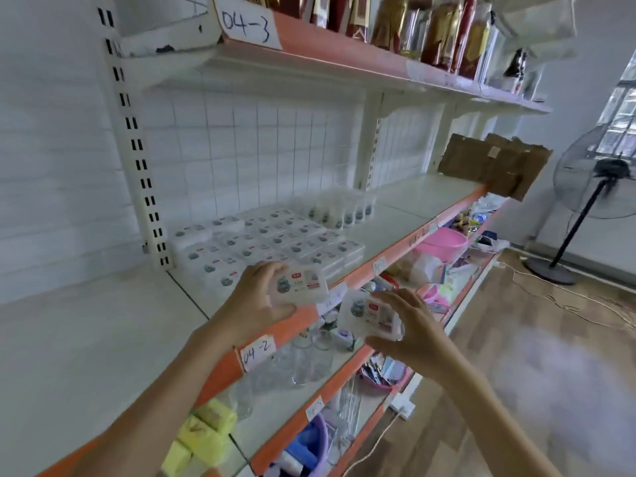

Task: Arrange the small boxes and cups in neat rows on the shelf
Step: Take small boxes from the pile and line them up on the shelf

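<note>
My left hand grips a small white box just above the front edge of the white shelf. My right hand holds a second small white box in front of the shelf's orange edge, out over the lower shelves. Behind them, several matching boxes lie in stacked rows on the shelf. A short row of small white cups stands behind those rows near the back wall.
A torn cardboard box sits at the shelf's far right end. Bottles and packets fill the shelf above. Below are clear glasses, yellow packs and a pink basin. A standing fan is on the wooden floor.
</note>
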Action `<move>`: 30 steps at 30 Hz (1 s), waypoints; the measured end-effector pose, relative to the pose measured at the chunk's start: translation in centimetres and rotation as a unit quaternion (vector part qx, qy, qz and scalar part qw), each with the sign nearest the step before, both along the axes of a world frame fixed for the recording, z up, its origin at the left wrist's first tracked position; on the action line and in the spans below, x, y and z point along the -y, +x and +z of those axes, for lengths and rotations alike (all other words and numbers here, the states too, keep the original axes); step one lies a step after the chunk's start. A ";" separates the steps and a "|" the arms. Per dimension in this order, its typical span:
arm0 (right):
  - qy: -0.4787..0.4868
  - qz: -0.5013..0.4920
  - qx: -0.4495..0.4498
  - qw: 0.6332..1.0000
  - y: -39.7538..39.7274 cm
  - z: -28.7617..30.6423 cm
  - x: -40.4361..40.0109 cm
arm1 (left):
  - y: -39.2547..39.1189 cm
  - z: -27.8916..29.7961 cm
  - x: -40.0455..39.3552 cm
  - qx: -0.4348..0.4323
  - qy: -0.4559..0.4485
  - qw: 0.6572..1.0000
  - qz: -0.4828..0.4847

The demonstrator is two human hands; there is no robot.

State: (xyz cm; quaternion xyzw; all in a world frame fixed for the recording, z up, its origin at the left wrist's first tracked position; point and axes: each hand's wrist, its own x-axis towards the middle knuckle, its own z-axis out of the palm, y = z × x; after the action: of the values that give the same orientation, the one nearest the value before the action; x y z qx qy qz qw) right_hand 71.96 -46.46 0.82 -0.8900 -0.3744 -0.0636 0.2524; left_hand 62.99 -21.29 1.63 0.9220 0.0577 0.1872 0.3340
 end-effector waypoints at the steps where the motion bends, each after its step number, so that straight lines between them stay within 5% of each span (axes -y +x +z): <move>1: 0.001 0.007 0.004 1.000 1.3 0.2 -0.8 | 0.9 0.2 -0.6 -0.006 -0.003 1.000 0.008; 24: -0.002 0.311 -0.014 0.950 32.6 2.0 -18.4 | 18.7 1.3 -8.6 -0.109 0.007 0.956 0.272; 30: -0.008 0.371 -0.044 0.927 36.4 1.8 -22.3 | 21.2 1.1 -9.9 -0.106 0.084 0.932 0.336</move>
State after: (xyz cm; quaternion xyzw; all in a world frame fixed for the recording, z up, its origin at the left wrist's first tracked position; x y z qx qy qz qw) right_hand 108.36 -24.19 2.59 -0.6911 -0.6672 0.0764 0.2672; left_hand 84.22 -11.35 2.69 0.8878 0.3835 0.1944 0.1642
